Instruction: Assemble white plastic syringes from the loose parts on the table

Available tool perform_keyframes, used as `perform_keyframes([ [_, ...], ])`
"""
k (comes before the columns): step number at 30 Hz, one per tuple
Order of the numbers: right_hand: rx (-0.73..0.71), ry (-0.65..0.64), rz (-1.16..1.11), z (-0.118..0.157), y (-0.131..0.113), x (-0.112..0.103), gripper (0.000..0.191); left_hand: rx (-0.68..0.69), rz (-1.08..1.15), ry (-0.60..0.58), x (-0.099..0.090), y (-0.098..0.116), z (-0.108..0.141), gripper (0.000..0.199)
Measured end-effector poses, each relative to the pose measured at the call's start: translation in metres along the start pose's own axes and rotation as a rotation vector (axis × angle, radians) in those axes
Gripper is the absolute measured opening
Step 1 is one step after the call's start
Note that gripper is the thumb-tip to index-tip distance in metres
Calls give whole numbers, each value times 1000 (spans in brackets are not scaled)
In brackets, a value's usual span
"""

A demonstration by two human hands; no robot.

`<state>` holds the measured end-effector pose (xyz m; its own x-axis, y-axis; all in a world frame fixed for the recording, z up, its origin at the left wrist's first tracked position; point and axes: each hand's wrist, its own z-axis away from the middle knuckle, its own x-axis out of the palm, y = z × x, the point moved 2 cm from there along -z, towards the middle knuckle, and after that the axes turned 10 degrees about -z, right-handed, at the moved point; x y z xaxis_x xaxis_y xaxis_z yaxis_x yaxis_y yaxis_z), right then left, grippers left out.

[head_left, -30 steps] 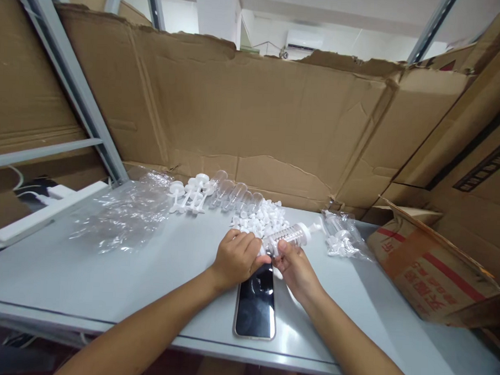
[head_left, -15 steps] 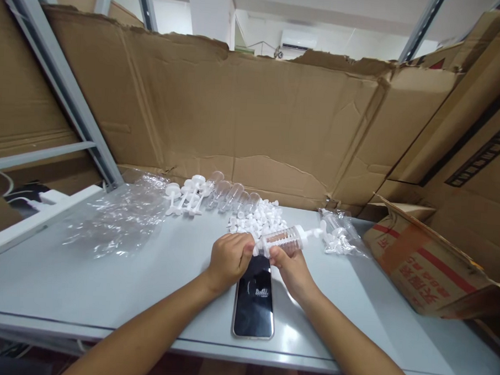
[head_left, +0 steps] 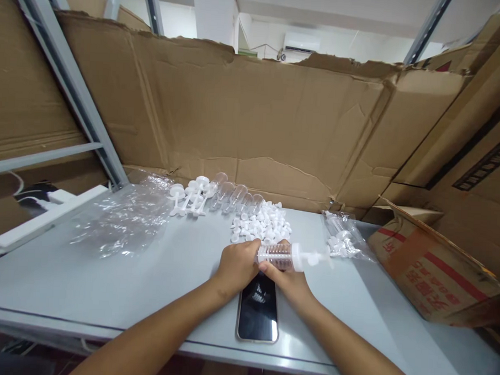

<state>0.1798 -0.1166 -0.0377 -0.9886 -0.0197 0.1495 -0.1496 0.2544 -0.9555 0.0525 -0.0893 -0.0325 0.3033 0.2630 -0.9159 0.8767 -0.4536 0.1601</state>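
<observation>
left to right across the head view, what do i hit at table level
White plastic power strip, crumpled clear plastic sheet, white plastic plungers, clear ribbed plastic barrels, pile of small white caps, handheld clear ribbed cylinder with white collar, clear bag of white parts, brown cardboard box with red stripe

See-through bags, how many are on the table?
At least 2: a crumpled bag at the left, and a filled bag by the cardboard box. More may hide in the crumpled layers.
</observation>
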Motion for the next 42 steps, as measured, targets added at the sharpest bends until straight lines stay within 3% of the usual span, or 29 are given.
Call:
perform_keyframes([
  [14, -94, -279, 201, -5, -13, -16, 36, 193, 890, -400, 1, 7, 7, 20],
  [21, -51, -296, 158, -3, -22, -17, 43, 166, 1092, -579, 0, 17, 13, 15],
  [23, -17, -354, 145, 0, -25, -16, 39, 118, 1180, -651, 1, 20, 18, 17],
  [25, 34, -468, 123, 3, -26, -16, 35, 45, 1290, -797, 3, 23, 25, 23],
  [27, 78, -597, 93, 8, -28, -15, 35, 34, 1396, -1070, 5, 27, 35, 32],
  [29, 119, -690, 69, 12, -28, -14, 37, 121, 1459, -1364, 4, 31, 45, 45],
  [30, 138, -711, 56, 13, -29, -14, 37, 163, 1481, -1451, 4, 32, 47, 50],
  [31, 152, -702, 44, 13, -29, -13, 36, 176, 1505, -1463, 4, 33, 47, 54],
  [33, 145, -572, 37, 7, -28, -14, 34, 112, 1531, -1253, 5, 30, 39, 50],
  [35, 82, -349, 79, -1, -27, -17, 31, 17, 1380, -848, 7, 20, 26, 39],
  [38, 7, -79, 189, -9, -24, -19, 25, 11, 741, -254, 4, 4, 9, 18],
  [40, -17, -18, 213, -9, -22, -16, 24, 49, 359, -43, 1, -2, 6, 11],
  [42, -53, -25, 191, -4, -20, -12, 26, 65, 194, 38, 1, -4, 6, 8],
])
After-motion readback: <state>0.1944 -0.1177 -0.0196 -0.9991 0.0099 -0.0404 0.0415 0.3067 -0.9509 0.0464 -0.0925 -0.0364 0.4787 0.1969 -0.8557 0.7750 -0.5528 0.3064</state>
